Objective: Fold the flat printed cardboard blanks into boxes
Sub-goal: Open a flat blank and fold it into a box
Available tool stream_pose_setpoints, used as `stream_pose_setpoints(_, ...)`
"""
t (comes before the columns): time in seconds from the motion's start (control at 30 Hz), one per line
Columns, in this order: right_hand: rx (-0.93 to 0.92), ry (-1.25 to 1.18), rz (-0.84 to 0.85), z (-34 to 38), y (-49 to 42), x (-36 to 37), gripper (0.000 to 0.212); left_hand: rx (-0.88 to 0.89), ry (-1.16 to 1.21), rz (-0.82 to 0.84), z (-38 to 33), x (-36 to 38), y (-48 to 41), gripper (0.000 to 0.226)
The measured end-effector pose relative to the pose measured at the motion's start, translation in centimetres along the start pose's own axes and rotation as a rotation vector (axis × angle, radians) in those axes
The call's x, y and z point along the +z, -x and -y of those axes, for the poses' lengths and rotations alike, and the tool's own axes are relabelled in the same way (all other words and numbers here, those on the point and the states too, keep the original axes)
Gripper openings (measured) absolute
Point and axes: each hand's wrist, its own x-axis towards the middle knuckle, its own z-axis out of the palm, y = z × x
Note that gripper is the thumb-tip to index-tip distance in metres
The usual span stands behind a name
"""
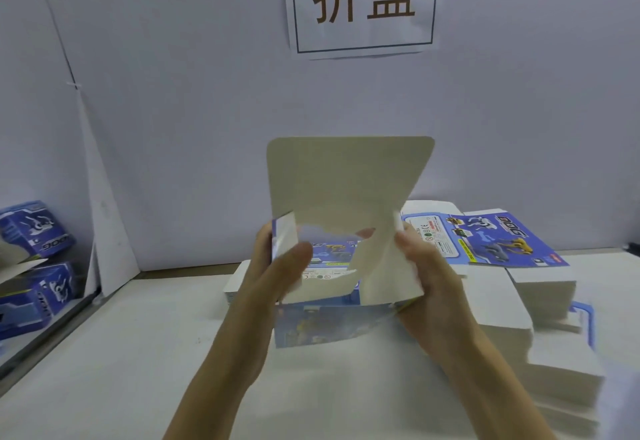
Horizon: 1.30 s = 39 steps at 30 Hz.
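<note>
Cardboard box [346, 231] sits between left hand [277, 266] and right hand [426, 266], each grip clasping a side.

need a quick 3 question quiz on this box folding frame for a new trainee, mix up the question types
1. True or false: the large top flap of the box being folded is already tucked shut.
2. Where do the folded boxes sit? A) at the far left edge B) on the stack of flat blanks C) under the wall sign
3. Fill in: the left hand and right hand each grip a side ____ of the box.

Key
1. False: it stands upright, grey inside facing the camera.
2. A
3. flap
</note>
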Motion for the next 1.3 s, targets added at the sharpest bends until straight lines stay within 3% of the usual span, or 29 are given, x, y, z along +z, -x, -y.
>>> stream_pose_setpoints(0.17,0.030,0.142,0.016,-0.4,0.0,0.1,0.046,0.018,-0.269,-0.069,0.0,-0.2,0.1,0.042)
stream_pose_setpoints(0.53,-0.074,0.326,0.023,-0.1,-0.1,0.2,0.056,0.035,-0.372,-0.070,-0.5,-0.7,0.4,0.050)
stream_pose_setpoints(0.63,-0.108,0.329,-0.088,-0.3,-0.2,0.4,0.053,0.096,-0.359,-0.107,-0.3,-0.2,0.1,0.048)
stream_pose_setpoints(0.73,-0.105,0.166,-0.324,-0.6,-0.4,0.5,0.034,0.292,-0.276,-0.355,0.0,0.9,0.0,0.040)
stream_pose_setpoints(0.77,-0.092,0.106,-0.399,-0.6,-0.4,0.5,0.024,0.379,-0.323,-0.387,0.0,1.3,0.3,0.043)
stream_pose_setpoints(0.83,-0.043,0.030,-0.484,-0.6,-0.4,0.4,0.008,0.495,-0.480,-0.268,0.1,1.6,0.7,0.065)
stream_pose_setpoints(0.9,-0.001,0.046,-0.519,-0.5,-0.5,0.3,0.011,0.531,-0.720,-0.113,0.4,1.9,1.0,0.105)
stream_pose_setpoints(0.97,0.033,0.097,-0.500,-0.4,-0.6,0.3,0.018,0.592,-1.061,-0.108,0.9,2.0,0.9,0.131)
stream_pose_setpoints(1.07,0.082,0.211,-0.429,0.0,-0.6,0.2,0.028,0.607,-1.250,-0.194,0.8,1.9,0.7,0.135)
stream_pose_setpoints(1.3,-0.069,0.573,-0.319,2.1,0.1,-1.2,0.019,0.579,-1.189,-0.183,0.3,1.2,0.7,0.129)
